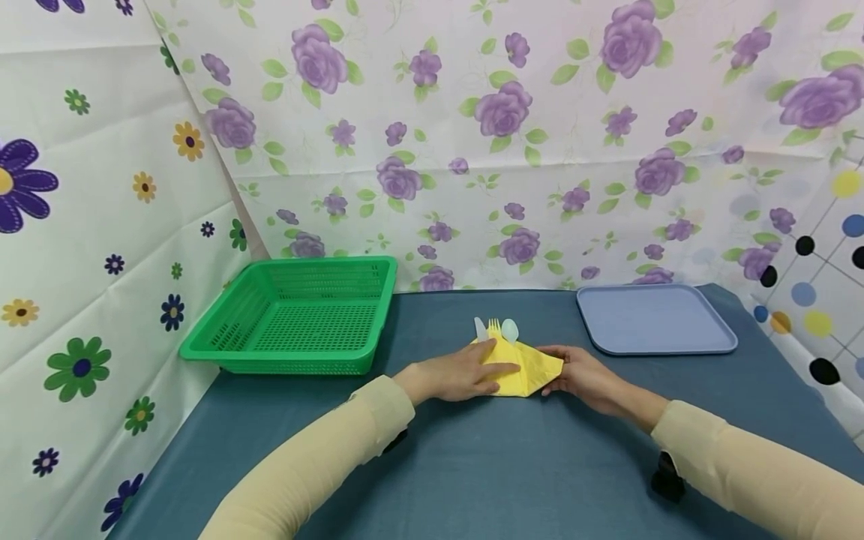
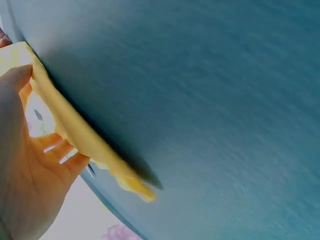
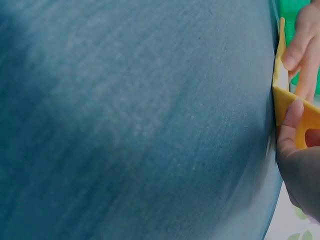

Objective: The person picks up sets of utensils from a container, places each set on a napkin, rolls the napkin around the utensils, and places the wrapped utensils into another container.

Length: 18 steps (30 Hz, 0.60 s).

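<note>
A yellow folded napkin (image 1: 521, 369) lies on the table around a knife (image 1: 480, 328), a fork (image 1: 495, 327) and a spoon (image 1: 510, 330), whose upper ends stick out past its far edge. The lower parts of the cutlery are hidden in the folds. Fairly straight fingers of my left hand (image 1: 459, 371) rest across the napkin's left side. At its right corner, my right hand (image 1: 586, 379) pinches a lifted flap. The right wrist view shows the thumb (image 3: 290, 122) on the near face of this yellow flap (image 3: 284, 106), with fingers behind it.
A green plastic basket (image 1: 304, 367) with perforated sides stands at the back left of the blue-covered table (image 1: 513, 472). At the back right lies a flat grey-blue tray (image 1: 655, 319). Flowered sheets (image 1: 432, 112) hang behind the table and along its sides.
</note>
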Motion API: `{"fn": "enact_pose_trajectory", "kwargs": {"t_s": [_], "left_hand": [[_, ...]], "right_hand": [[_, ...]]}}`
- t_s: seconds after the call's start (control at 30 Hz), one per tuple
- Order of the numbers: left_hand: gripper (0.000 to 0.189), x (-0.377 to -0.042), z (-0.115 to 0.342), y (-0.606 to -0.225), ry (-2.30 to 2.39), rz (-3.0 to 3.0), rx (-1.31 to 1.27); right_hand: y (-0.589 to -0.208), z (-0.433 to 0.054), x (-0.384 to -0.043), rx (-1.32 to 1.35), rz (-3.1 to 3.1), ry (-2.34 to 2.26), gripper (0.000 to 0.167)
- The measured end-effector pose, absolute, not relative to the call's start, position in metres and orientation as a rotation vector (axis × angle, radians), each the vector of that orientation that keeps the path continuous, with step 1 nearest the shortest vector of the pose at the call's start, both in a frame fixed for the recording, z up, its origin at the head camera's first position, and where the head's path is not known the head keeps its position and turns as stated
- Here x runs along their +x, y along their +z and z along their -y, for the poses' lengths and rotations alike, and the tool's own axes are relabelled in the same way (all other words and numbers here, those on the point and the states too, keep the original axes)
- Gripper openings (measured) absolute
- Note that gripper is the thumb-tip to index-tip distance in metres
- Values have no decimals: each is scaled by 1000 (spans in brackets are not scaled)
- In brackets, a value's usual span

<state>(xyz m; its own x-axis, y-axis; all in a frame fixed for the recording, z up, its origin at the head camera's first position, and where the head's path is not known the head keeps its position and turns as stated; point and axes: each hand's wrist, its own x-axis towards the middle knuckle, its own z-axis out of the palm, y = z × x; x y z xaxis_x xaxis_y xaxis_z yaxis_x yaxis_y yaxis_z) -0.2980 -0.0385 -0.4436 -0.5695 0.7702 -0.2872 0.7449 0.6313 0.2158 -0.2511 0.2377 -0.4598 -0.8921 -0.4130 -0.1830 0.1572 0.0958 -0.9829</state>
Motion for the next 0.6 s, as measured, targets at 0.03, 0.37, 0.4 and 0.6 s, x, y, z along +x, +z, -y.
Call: {"fn": "enact_pose_trajectory", "kwargs": {"t_s": [0.03,0.37,0.4,0.6], "left_hand": [[53,-298,37,-443,92,-2517,1204],[56,-294,25,-447,-50,-2660,1202],[57,-294,25,-447,-69,-2667,1205],[65,-294,25,-448,-84,-2698,1181]], "right_hand": [[-460,-238,-251,-252,-1963,-1843,53],[-461,-237,-249,-402,-2057,-1742,37],[-461,-236,-250,-423,-2093,-1715,35],[-458,-229,-249,-637,-2389,-1458,38]]}}
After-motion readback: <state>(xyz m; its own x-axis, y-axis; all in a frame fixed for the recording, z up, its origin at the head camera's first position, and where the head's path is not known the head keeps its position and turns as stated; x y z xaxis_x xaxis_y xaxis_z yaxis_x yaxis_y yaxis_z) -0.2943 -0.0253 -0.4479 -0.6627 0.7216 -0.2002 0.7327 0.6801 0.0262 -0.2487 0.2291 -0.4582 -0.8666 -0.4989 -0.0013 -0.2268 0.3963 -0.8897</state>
